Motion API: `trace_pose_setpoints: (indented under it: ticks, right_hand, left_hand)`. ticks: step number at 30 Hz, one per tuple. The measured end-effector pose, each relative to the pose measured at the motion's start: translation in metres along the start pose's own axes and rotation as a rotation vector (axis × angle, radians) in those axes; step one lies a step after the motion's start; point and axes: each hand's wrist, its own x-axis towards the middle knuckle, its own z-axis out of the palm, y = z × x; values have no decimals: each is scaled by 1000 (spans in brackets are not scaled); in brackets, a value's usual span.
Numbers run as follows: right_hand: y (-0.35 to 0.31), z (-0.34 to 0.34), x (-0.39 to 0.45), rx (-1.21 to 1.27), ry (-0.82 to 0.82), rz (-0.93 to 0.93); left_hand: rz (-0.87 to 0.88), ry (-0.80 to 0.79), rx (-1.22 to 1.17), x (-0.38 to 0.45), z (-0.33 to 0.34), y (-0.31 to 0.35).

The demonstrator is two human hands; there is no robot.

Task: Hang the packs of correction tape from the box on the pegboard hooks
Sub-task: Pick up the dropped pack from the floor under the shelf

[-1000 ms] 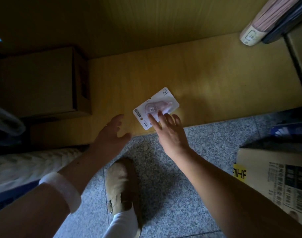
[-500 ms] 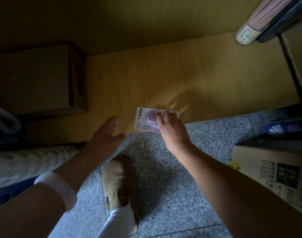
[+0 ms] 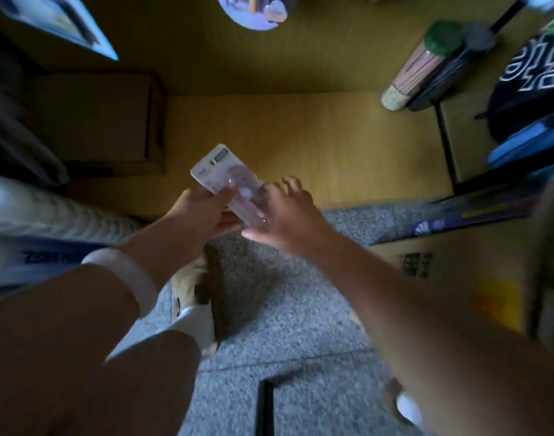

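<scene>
I am holding a pack of correction tape (image 3: pixel 228 180) up in front of me, above the edge where the yellow wooden shelf (image 3: pixel 332 146) meets the speckled grey floor (image 3: pixel 285 325). My left hand (image 3: pixel 203 212) is gripping the pack from its left side, thumb lying along the card and fingers curled underneath. My right hand (image 3: pixel 288 215) is resting against the clear blister end of the pack, its fingers spread and loosely bent, thumb stretched out below; whether this grip is truly closing on the pack I cannot tell, as the picture is blurred. The pack is tilting, its white card end pointing up and to the left. A closed cardboard box (image 3: pixel 96 121) is sitting on the shelf to the left, well apart from the pack. Another printed carton (image 3: pixel 442 265) is lying on the floor at my right, and my shoe (image 3: pixel 194 284) is showing below my hands.
</scene>
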Motion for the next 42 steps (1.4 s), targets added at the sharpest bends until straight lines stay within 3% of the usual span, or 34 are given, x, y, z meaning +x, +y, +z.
trace_pose_setpoints:
  ticks: [7, 10, 13, 21, 25, 35, 38, 42]
  right_hand:
    - [-8, -102, -94, 213, 77, 162]
    - [-9, -122, -135, 266, 10, 180]
    - [-16, -142, -168, 418, 45, 164]
    - [-65, -230, -238, 753, 471, -51]
    - [-85, -264, -263, 924, 683, -61]
    - [-105, -309, -282, 1187, 659, -86]
    - [-106, -316, -274, 1116, 729, -100]
    - [-91, -335, -266, 964, 899, -123]
  left_hand:
    - [131, -54, 43, -99, 26, 21]
    - [159, -141, 55, -137, 41, 32]
    - [227, -255, 23, -172, 50, 61]
    - [537, -571, -12, -268, 57, 174]
    - [647, -557, 228, -297, 67, 197]
    - [702, -697, 256, -341, 68, 257]
    - [730, -614, 339, -341, 73, 269]
    - [976, -351, 761, -315, 80, 281]
